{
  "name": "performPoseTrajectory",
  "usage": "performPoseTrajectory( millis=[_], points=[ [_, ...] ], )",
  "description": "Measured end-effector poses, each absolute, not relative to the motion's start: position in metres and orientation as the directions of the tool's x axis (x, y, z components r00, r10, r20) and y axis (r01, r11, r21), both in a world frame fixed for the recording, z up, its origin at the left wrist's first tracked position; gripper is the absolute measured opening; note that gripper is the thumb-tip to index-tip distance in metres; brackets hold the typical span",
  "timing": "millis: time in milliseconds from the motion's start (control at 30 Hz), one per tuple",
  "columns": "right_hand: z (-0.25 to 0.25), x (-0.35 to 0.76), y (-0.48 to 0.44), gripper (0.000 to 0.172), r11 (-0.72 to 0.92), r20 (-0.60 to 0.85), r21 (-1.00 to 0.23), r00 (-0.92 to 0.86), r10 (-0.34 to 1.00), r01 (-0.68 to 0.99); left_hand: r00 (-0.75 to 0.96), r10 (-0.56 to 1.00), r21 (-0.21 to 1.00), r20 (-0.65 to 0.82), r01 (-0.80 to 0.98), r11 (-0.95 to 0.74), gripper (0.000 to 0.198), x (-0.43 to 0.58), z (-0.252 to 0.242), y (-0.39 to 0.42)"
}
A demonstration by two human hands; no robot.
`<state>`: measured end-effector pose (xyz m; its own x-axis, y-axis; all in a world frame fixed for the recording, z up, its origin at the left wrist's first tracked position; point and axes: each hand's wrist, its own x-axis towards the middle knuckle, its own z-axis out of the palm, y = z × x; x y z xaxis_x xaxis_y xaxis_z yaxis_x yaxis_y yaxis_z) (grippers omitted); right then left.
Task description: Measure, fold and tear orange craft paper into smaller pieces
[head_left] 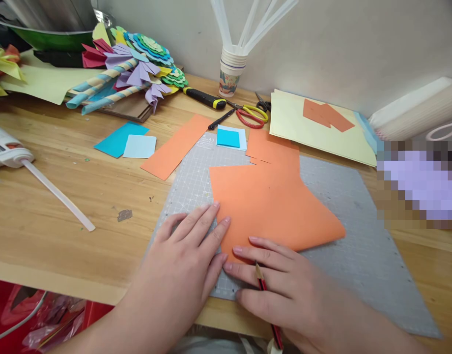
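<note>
A folded sheet of orange paper [263, 206] lies on the grey cutting mat [358, 275], its right side bulging to a rounded point. My left hand [189, 246] rests with fingers stretched out, fingertips touching the paper's left edge. At the paper's lower edge, my right hand [281, 280] presses with its fingertips. A red-and-black pencil [262, 282] is tucked between the fingers of that hand, sharpened tip pointing away from me. Beyond the folded sheet is another orange paper piece [273, 147], cut into along one side.
At left lies a white glue gun [8, 150] with a glue stick. An orange strip [178, 147], blue paper [121, 140], a utility knife [204, 98] and scissors [251, 118] lie farther back. Stacked paper cups [231, 73] stand by the wall, near pale yellow sheets [318, 132]. Paper flowers [137, 64] fill the back left.
</note>
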<state>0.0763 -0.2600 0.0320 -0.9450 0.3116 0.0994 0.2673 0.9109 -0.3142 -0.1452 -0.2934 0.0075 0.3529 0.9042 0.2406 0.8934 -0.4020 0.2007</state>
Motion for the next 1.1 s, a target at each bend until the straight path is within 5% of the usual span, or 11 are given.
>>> performPoseTrajectory(
  millis=[667,933,1100],
  points=[
    [0.031,0.077,-0.259,0.026,0.905,0.08,-0.327,-0.946,0.315,0.273,0.339,0.907,0.209,0.25,0.896,-0.392,0.038,-0.144,0.01,-0.291],
    [0.031,0.078,-0.264,0.018,0.837,0.143,-0.463,-0.907,0.395,0.292,0.269,0.947,0.294,0.174,0.904,-0.31,0.034,-0.141,0.019,-0.288],
    [0.027,0.078,-0.274,0.022,0.855,0.084,-0.408,-0.92,0.384,0.32,0.263,0.95,0.299,0.171,0.904,-0.304,0.034,-0.14,0.017,-0.289]
  ],
)
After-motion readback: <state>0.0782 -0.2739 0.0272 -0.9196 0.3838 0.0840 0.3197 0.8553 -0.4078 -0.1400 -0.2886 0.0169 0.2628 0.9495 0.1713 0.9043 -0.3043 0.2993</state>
